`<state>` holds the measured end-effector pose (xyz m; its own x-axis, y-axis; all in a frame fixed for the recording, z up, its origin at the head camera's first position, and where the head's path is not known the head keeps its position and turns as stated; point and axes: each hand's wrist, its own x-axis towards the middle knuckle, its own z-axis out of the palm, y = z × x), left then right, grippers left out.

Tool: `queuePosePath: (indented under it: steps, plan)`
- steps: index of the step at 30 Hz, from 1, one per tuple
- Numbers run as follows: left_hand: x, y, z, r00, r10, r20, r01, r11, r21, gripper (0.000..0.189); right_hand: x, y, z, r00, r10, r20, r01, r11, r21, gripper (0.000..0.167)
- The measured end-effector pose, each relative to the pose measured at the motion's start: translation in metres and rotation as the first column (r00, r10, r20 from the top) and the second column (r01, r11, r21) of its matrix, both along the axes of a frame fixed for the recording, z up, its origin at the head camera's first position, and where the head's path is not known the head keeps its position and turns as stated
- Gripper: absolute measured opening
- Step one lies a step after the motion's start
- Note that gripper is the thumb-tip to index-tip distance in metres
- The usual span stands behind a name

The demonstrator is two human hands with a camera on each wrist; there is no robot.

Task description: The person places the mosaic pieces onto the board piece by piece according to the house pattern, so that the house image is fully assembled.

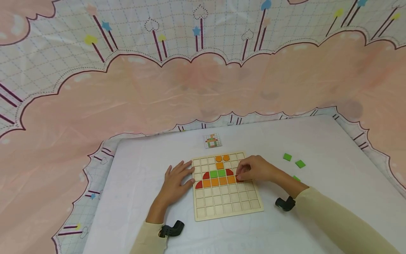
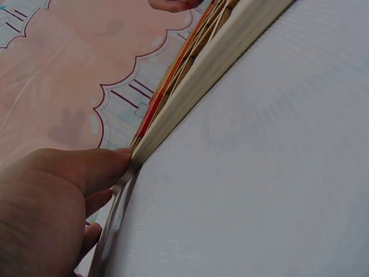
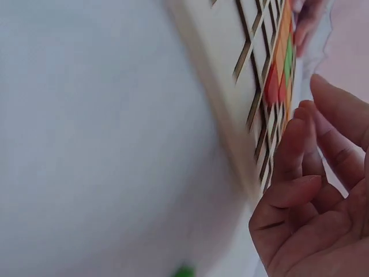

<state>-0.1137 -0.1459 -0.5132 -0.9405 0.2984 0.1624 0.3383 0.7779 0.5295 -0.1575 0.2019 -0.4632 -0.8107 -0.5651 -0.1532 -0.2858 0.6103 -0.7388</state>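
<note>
A wooden grid board (image 1: 229,208) lies on the white table, with coloured pieces set in its upper cells. Against the board's left edge rests my left hand (image 1: 175,180), fingers spread and thumb along the rim; its thumb (image 2: 98,164) also touches the edge in the left wrist view. My right hand (image 1: 255,168) hovers over the right side, fingertips right at a red curved piece (image 1: 238,180) ending the orange row (image 1: 219,181). In the right wrist view the fingers (image 3: 288,147) are loosely bent, with no piece showing between them. Two green squares (image 1: 217,173) sit above the orange row.
Beyond the board lies a small picture card (image 1: 212,140) with a coloured pattern on a grid. Several loose green squares (image 1: 287,157) are on the table to the right, one partly behind my right forearm. A patterned cloth (image 1: 190,88) hangs behind the table.
</note>
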Motion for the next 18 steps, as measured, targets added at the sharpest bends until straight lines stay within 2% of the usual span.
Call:
queuePosePath:
  steps: [5, 9, 12, 18]
  plan:
    - [0.001, 0.0, 0.0, 1.0, 0.0, 0.003, 0.0, 1.0, -0.003, 0.046, -0.001, 0.027, 0.001, 0.997, -0.061, -0.046, 0.062, 0.998, 0.02, 0.009]
    - [0.001, 0.001, 0.0, 1.0, 0.001, 0.005, -0.001, 1.0, -0.007, 0.046, -0.001, 0.046, 0.002, 0.991, -0.109, -0.083, 0.113, 0.993, 0.037, 0.021]
    - [0.0, 0.001, 0.0, 1.0, 0.002, 0.004, -0.002, 1.0, -0.01, 0.047, -0.002, 0.059, 0.003, 0.987, -0.137, -0.088, 0.142, 0.989, 0.052, 0.027]
    - [0.001, 0.001, 0.001, 1.0, 0.001, 0.0, -0.001, 1.0, -0.004, 0.046, -0.003, 0.084, 0.004, 0.98, -0.186, -0.066, 0.193, 0.974, 0.118, 0.025]
